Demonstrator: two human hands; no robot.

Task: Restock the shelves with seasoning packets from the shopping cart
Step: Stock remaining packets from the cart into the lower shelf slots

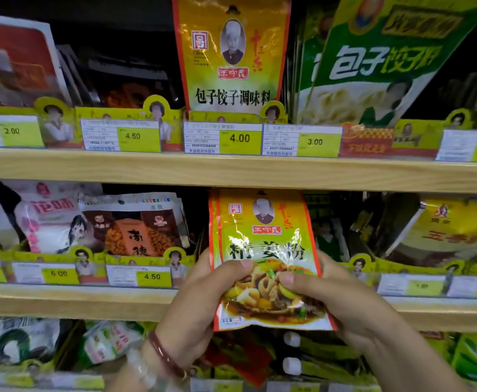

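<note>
Pinching the lower half of a yellow seasoning packet [262, 250] between thumb and curled fingers, the left hand [200, 301] grips its left edge while the right hand [336, 295] grips its right edge, both thumbs pressed on the printed food picture at the front. A second packet edge shows just behind the first on the left side, so the hands seem to hold more than one. A dark red bracelet [164, 355] circles the left wrist. The packet stands upright in front of the middle shelf [76, 301], its top reaching up to the underside of the upper shelf [231, 171]. Left of it on the middle shelf sit brown snack-style packets [135, 230] behind a 4.50 price tag [152, 276]. On the upper shelf, directly above, stands a similar yellow packet [231, 52] over a 4.00 price tag [240, 138], with a green dumpling seasoning bag [378, 60] leaning beside it
</note>
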